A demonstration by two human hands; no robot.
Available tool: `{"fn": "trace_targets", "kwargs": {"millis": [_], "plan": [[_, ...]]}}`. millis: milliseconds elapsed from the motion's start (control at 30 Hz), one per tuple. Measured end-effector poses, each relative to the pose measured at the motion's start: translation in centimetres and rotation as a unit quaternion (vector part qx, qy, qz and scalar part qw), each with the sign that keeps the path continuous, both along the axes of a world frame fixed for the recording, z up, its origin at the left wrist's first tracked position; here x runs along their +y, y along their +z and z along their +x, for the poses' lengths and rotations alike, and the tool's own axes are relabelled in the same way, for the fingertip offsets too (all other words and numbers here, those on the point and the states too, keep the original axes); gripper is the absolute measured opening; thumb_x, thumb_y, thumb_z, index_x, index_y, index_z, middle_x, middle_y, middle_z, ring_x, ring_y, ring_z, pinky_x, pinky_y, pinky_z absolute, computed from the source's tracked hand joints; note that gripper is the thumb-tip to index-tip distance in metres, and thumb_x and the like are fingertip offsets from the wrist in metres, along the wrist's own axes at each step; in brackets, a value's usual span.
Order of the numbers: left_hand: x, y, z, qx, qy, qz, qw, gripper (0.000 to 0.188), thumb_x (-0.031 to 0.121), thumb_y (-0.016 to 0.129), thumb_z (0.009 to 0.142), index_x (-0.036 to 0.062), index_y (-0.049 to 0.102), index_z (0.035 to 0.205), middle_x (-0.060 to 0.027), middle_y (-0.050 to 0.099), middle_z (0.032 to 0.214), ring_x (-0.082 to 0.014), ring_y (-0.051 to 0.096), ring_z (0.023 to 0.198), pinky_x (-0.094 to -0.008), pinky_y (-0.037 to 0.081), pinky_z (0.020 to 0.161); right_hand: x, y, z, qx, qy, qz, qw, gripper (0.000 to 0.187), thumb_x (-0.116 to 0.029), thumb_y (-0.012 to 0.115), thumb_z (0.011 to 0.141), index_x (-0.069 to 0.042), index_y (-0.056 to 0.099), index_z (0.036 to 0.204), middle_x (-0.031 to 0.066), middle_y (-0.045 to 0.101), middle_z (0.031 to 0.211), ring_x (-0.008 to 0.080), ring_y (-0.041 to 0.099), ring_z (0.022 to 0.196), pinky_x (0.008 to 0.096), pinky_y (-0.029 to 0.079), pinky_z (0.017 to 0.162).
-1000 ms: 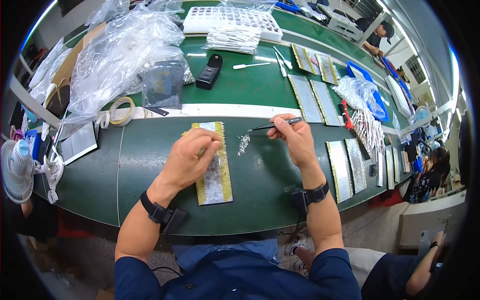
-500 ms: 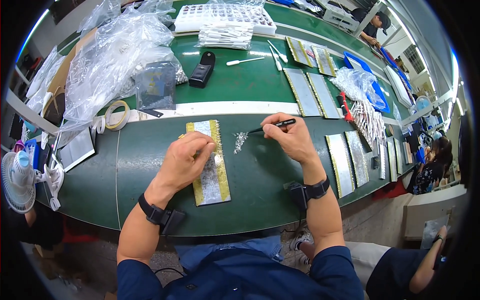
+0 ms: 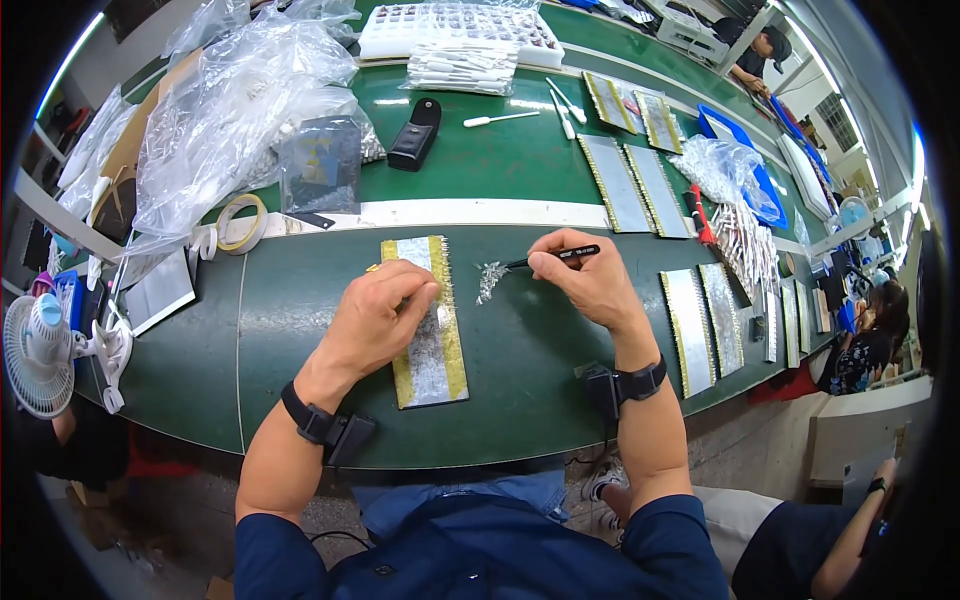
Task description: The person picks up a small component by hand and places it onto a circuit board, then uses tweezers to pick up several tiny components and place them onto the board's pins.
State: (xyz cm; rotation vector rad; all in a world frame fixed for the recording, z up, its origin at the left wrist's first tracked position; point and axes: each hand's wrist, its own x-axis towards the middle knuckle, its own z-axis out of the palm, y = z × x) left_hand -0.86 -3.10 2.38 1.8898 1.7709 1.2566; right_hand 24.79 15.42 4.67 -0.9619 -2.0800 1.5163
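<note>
Black tweezers [image 3: 571, 254] are gripped in my right hand [image 3: 592, 284], their tip pointing left at the edge of a small pile of tiny clear or silvery pieces [image 3: 490, 280] on the green tabletop. Left of that pile lies a long flat metal plate [image 3: 432, 368] with yellow strips down both long sides and a row of small teeth along its right edge. My left hand [image 3: 380, 312] rests over the plate's upper left part, thumb and fingers pinched together. Whatever may be between those fingertips is hidden.
Similar toothed plates [image 3: 687, 335] lie to the right, more [image 3: 614, 185] farther back. A black pouch [image 3: 414, 135], a tape roll [image 3: 241, 224], plastic bags [image 3: 240, 130] and a white tray [image 3: 390, 38] sit beyond. A small fan [image 3: 40, 355] stands far left. Other people are at right.
The whole view has shifted slightly, so things sit a little farther right. Both hands keep nearly the same pose, and the tweezers' tip stays by the small pile.
</note>
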Motion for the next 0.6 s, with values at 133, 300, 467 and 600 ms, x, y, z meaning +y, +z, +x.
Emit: {"fn": "trace_targets", "kwargs": {"millis": [133,300,467,600], "plan": [[0.0,0.0,0.0,0.002,-0.003,0.003,1.0,0.01,0.007,0.075,0.102,-0.0023,0.074,0.099,-0.0161,0.078,0.1,-0.0362,0.075,0.092,-0.044,0.059,0.084,-0.1,-0.4,-0.2,0.033,-0.022,-0.032,0.999,0.025,-0.017,0.08,0.106,0.004,0.078,0.119,0.0064,0.08,0.1,0.0131,0.077,0.095,0.0257,0.06,0.087],[0.0,-0.2,0.0,-0.004,0.001,-0.004,1.0,0.01,0.008,0.075,0.102,-0.0019,0.074,0.099,-0.0156,0.078,0.099,-0.0361,0.075,0.091,-0.0444,0.059,0.083,-0.4,-1.5,-0.7,0.071,-0.02,-0.044,0.996,0.024,-0.016,0.079,0.106,0.004,0.077,0.119,0.0056,0.079,0.099,0.0136,0.077,0.094,0.0259,0.06,0.087],[-0.1,-0.1,0.0,0.002,0.006,-0.012,1.0,0.01,0.008,0.076,0.102,-0.0009,0.076,0.1,-0.013,0.079,0.099,-0.0315,0.074,0.087,-0.0406,0.058,0.078,-1.0,-1.5,-1.0,0.057,-0.011,-0.015,0.998,0.023,-0.015,0.078,0.106,0.004,0.077,0.118,0.0058,0.079,0.099,0.0135,0.077,0.094,0.0258,0.06,0.085],[0.0,0.0,0.0,-0.007,0.002,-0.008,1.0,0.011,0.008,0.075,0.102,-0.0017,0.074,0.098,-0.0154,0.077,0.097,-0.0358,0.074,0.089,-0.044,0.059,0.082,-0.6,-0.6,-0.4,0.038,-0.023,0.039,0.998,0.021,-0.014,0.078,0.106,0.004,0.078,0.116,0.006,0.079,0.1,0.0132,0.077,0.093,0.0256,0.06,0.084]]}}
